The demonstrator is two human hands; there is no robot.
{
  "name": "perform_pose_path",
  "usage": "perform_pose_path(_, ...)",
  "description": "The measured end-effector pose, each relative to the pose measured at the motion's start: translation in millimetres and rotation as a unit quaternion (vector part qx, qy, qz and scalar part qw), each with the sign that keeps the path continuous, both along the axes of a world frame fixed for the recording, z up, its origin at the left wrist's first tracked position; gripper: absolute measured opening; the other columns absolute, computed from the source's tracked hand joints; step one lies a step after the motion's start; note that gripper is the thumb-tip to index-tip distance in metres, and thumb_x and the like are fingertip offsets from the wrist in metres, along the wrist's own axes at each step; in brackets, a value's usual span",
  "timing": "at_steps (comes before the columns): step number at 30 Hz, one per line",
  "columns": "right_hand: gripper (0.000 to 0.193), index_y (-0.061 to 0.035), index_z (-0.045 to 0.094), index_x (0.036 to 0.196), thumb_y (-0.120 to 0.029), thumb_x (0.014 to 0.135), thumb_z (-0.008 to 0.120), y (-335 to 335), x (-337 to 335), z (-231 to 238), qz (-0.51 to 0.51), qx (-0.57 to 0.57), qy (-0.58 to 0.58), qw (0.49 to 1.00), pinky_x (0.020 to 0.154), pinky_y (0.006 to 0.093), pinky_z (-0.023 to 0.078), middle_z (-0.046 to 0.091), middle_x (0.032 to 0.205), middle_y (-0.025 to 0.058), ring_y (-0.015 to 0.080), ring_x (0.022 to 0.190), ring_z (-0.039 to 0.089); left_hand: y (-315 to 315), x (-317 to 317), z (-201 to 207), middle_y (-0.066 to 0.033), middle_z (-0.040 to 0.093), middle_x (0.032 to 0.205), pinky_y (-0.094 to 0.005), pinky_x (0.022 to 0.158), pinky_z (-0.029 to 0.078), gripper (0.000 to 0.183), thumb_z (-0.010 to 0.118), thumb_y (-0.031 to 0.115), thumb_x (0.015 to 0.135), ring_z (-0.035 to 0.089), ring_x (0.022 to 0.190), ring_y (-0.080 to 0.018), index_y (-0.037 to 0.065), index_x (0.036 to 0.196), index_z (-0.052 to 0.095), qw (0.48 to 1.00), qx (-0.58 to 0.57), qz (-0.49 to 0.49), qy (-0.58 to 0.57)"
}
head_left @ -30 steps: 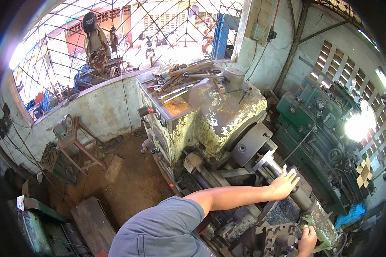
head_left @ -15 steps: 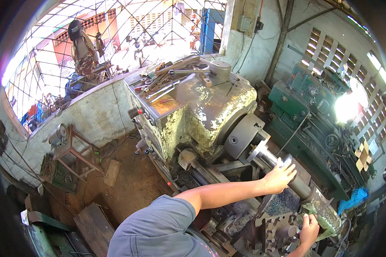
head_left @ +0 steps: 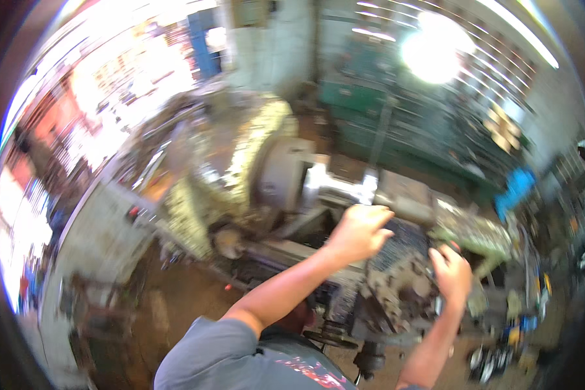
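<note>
The frame is smeared by motion. My left hand hovers just below the shiny metal shaft mounted in the lathe, its fingers partly stretched and apart, with nothing visible in them. A bright ring-like collar sits on that shaft above the hand. At its left end the shaft meets the big grey chuck. My right hand is raised beside the worn green tailstock, near a small reddish knob; blur hides whether its bent fingers touch it. Between and below my hands lies the tool post.
The lathe's headstock, yellowish with peeling paint, carries loose tools on top. A second, green machine stands behind under a glaring lamp. Blue plastic hangs at the right. A handwheel juts out near my body.
My view has swung rightward, shifting the lathe left in the picture. My left hand has come off the shaft to just below it. My right hand has risen beside the tailstock.
</note>
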State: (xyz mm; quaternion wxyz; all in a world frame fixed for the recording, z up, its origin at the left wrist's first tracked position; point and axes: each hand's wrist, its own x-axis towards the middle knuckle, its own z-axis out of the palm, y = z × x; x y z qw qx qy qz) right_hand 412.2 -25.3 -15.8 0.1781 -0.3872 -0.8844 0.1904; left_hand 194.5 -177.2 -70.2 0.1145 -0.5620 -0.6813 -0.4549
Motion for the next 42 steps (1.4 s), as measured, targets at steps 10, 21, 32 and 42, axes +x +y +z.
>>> perform_pose_path(10, 0.044, -0.0170, 0.074, 0.096, -0.058, 0.089, 0.061, 0.2, -2.7, 5.3, 0.009, -0.007, -0.038, 0.999, 0.072, 0.0531, 0.056, 0.074, 0.085, 0.0157, 0.0399, 0.084, 0.071, -40.9, 97.4, -0.5, -0.0159, 0.075, 0.105, -0.0379, 0.093, 0.054, 0.024, 0.074, 0.000, 0.084, 0.072, 0.100, -0.0285, -0.001, 0.108, 0.074, 0.973, 0.043, -0.005, -0.227)
perform_pose_path(21, 0.038, -0.0142, 0.078, 0.095, -0.046, 0.083, 0.061, -19.5, -2.7, 2.3, 0.047, -0.031, 0.010, 0.998, 0.082, 0.0515, 0.057, 0.075, 0.091, 0.0177, 0.0405, 0.089, 0.072, -45.1, 118.6, 4.5, -0.0145, 0.073, 0.109, -0.0314, 0.093, 0.053, 0.021, 0.061, -0.006, 0.097, 0.068, 0.100, -0.0197, -0.008, 0.116, 0.068, 0.936, 0.046, 0.013, -0.349)
perform_pose_path(32, 0.033, -0.0020, 0.068, 0.089, -0.035, 0.093, 0.066, -11.5, -1.7, -2.6, -0.014, 0.006, 0.036, 0.999, 0.066, 0.0464, 0.046, 0.063, 0.075, 0.0238, 0.0423, 0.071, 0.061, -26.5, 118.0, -21.5, -0.0154, 0.070, 0.111, -0.0449, 0.093, 0.051, 0.029, 0.073, 0.015, 0.086, 0.066, 0.106, -0.0344, 0.003, 0.111, 0.068, 0.983, 0.054, -0.120, -0.127)
perform_pose_path(42, 0.034, 0.0026, 0.054, 0.079, -0.027, 0.095, 0.061, 8.9, 1.0, -11.4, 0.035, 0.025, 0.026, 0.999, 0.073, 0.0452, 0.045, 0.049, 0.067, 0.0224, 0.0387, 0.064, 0.044, -6.3, 140.0, -36.5, -0.0194, 0.063, 0.132, -0.0457, 0.107, 0.043, 0.052, 0.068, 0.016, 0.090, 0.059, 0.126, -0.0336, -0.004, 0.137, 0.056, 0.991, 0.014, -0.103, -0.089)
